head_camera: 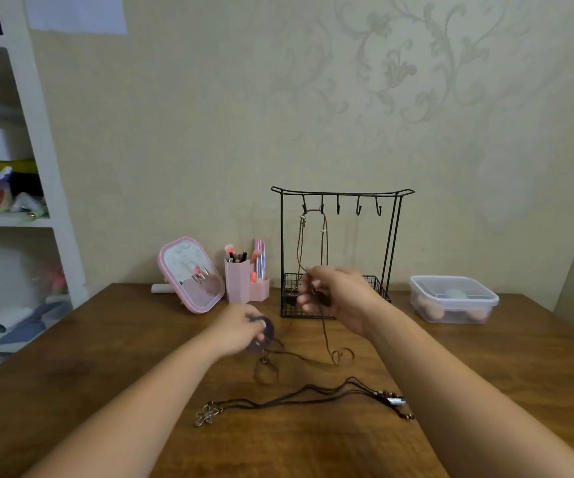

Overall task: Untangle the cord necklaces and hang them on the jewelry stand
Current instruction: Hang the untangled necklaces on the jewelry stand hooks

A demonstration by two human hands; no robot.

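- Looking down from the head view: left hand (235, 327) pinches a dark round pendant (264, 334) low over the counter (106, 339); right hand (335, 294), before the jewelry stand (341, 250), grips a brown cord (325, 332) trailing to the counter.
- One necklace (313, 243) hangs on the stand; a tangled pair (299, 400) lies nearer.
- Cords look light, limp, snag-prone; best pinched near knots or pendants.
- Motion blur hides fingertip detail and cord crossings.

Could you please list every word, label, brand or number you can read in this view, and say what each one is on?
None can be read.
The paper pinned on the wall looks blank.
The packets on the shelf are too blurred to tell.
The clear plastic box shows no label.
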